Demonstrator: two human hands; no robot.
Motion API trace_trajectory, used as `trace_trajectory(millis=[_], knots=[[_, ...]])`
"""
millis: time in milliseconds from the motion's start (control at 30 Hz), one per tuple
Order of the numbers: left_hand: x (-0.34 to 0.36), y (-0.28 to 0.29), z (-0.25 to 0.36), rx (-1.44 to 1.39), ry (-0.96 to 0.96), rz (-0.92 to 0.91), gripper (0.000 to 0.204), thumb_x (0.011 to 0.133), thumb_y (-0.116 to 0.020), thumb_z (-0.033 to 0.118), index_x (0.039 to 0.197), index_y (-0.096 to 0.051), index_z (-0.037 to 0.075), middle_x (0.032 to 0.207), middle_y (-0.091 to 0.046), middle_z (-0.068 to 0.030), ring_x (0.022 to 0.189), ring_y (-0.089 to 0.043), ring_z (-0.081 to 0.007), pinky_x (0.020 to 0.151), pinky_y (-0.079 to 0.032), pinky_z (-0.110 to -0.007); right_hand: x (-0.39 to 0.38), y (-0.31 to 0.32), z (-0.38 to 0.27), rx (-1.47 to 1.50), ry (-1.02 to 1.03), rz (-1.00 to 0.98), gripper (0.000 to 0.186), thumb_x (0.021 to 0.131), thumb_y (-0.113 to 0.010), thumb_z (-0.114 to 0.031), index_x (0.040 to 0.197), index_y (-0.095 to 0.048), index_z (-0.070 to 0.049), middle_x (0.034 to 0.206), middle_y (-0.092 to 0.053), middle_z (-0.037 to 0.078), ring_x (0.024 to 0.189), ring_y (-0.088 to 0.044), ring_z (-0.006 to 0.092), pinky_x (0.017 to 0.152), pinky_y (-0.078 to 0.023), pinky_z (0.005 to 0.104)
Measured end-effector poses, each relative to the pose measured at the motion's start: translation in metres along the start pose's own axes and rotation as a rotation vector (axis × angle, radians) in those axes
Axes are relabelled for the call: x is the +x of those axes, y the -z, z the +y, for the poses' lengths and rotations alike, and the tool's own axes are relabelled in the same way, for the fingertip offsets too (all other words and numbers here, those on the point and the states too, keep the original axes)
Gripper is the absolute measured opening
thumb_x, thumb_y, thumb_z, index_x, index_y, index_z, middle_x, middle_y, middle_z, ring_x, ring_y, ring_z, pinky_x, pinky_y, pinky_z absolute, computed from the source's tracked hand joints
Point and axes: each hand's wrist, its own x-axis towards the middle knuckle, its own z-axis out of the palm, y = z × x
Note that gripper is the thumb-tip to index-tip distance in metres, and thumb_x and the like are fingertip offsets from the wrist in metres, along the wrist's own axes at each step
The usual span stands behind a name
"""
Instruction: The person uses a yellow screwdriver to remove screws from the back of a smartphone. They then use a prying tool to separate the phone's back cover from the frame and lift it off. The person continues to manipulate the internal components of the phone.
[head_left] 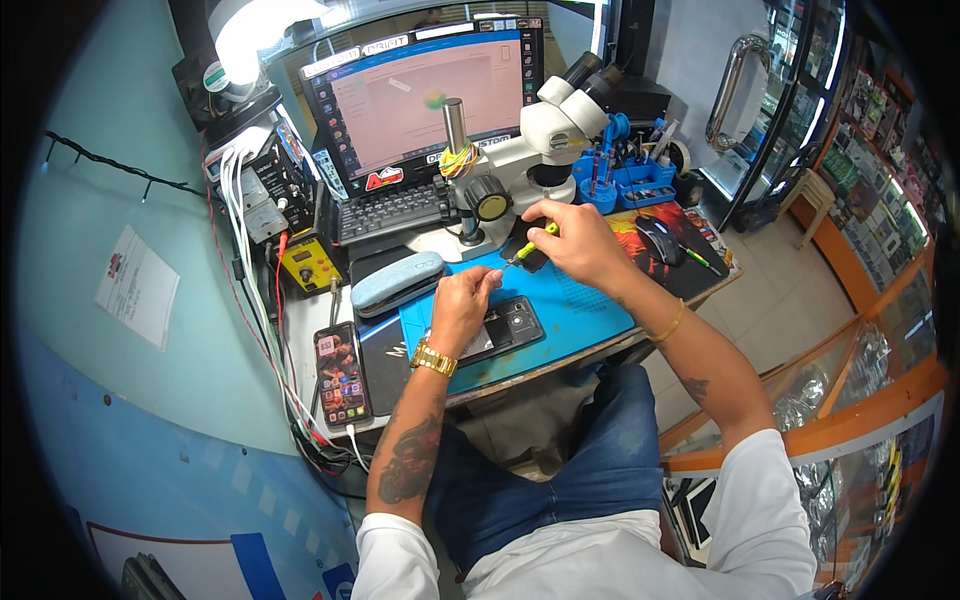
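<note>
My right hand (585, 243) grips a slim yellow-green screwdriver (527, 250) over the blue work mat (585, 312). Its thin tip slants down and left, to the fingertips of my left hand (460, 308). Those fingers are pinched together; whatever they hold is too small to name. Below my left hand lies an opened dark phone (520, 320), with its camera part showing at the right end. The hand and wrist cover part of the phone. A small black item lies behind the screwdriver, partly hidden.
A microscope (550, 130) stands behind the mat, before a monitor (430, 100) and keyboard (390, 212). At left are a blue glasses case (398, 282), a cabled smartphone (342, 375) and a yellow bench unit (312, 262). A mouse (660, 240) and blue tool holder (640, 175) sit at right.
</note>
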Motion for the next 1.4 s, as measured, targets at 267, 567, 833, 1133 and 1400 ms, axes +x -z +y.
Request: trace_trajectory(millis=[267,567,833,1133,1400], knots=[[0.0,-0.003,0.012,-0.1,-0.04,-0.086,0.032,0.103,-0.061,0.029,0.112,-0.075,0.002,0.09,-0.076,-0.0178,0.083,-0.075,-0.0267,0.074,-0.055,-0.036,-0.01,-0.013,0.013,-0.017,0.007,-0.027,0.033,0.087,-0.069,-0.019,0.115,-0.07,-0.001,0.087,-0.073,0.023,0.08,-0.074,0.0321,0.073,-0.056,0.0409],[-0.003,-0.001,0.009,-0.198,0.083,-0.353,0.044,0.111,-0.046,0.027,0.148,-0.053,0.004,0.117,-0.075,-0.0128,0.113,-0.067,-0.0208,0.1,-0.048,-0.034,-0.011,-0.006,0.01,-0.22,0.063,-0.073,0.032,0.084,-0.069,-0.022,0.11,-0.072,-0.004,0.076,-0.07,0.022,0.082,-0.071,0.0394,0.082,-0.053,0.0475],[-0.006,0.001,0.015,-0.13,0.066,-0.383,0.04,0.11,-0.047,0.026,0.141,-0.059,0.003,0.113,-0.076,-0.0138,0.11,-0.069,-0.0225,0.099,-0.049,-0.035,-0.01,-0.011,0.014,-0.23,0.026,-0.104,0.03,0.084,-0.066,-0.023,0.11,-0.073,-0.008,0.086,-0.075,0.019,0.088,-0.071,0.04,0.09,-0.051,0.0514],[-0.001,-0.013,0.001,-0.416,0.024,-0.364,0.033,0.107,-0.053,0.014,0.134,-0.062,-0.002,0.124,-0.07,-0.0078,0.115,-0.062,-0.0148,0.101,-0.047,-0.032,0.003,-0.031,0.012,-0.343,0.387,-0.179,0.029,0.093,-0.066,-0.029,0.119,-0.071,-0.016,0.082,-0.074,0.015,0.081,-0.071,0.0388,0.082,-0.052,0.0516],[0.01,-0.015,0.039,0.065,-0.218,-0.014,0.021,0.087,-0.076,0.019,0.096,-0.073,0.0,0.085,-0.075,-0.0174,0.081,-0.073,-0.0328,0.081,-0.054,-0.039,0.008,-0.013,-0.007,-0.364,0.226,-0.33,0.044,0.092,-0.067,-0.036,0.131,-0.067,-0.017,0.097,-0.075,0.018,0.094,-0.072,0.0384,0.088,-0.054,0.0494]])
